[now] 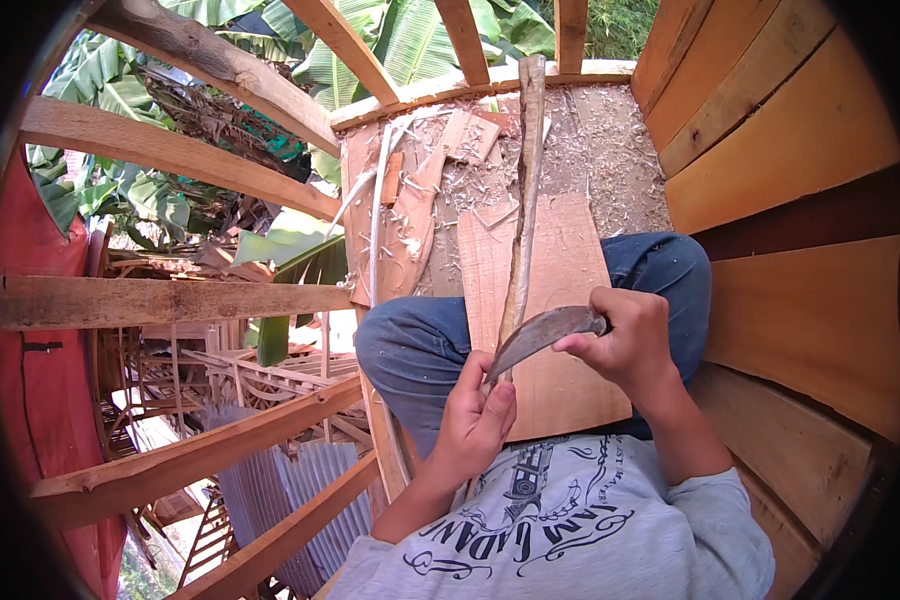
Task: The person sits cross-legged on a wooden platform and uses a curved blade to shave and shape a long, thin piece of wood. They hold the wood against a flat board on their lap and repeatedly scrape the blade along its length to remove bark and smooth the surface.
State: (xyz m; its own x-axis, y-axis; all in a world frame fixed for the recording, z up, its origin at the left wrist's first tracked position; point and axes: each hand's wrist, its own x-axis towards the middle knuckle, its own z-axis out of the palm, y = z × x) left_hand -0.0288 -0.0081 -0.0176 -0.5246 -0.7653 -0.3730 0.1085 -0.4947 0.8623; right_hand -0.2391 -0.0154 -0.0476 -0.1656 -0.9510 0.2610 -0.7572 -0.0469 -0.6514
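Observation:
A long wooden stick (526,200) runs away from me over a flat board (570,260) that lies across my lap. My left hand (477,412) is closed around its near end, close to my shirt. In my right hand (625,338) is the handle of a curved knife (542,335), mostly hidden by the fingers. The broad dark blade slants down to the left across the stick, its tip at my left thumb and fingers. Whether the edge bites into the wood, I cannot tell.
Wood shavings (620,140) and a long offcut (415,225) cover the plank floor ahead. Wooden planks (800,130) wall my right side. Spaced railing bars (170,302) stand at left, with corrugated sheets (290,500) and banana leaves (410,50) beyond.

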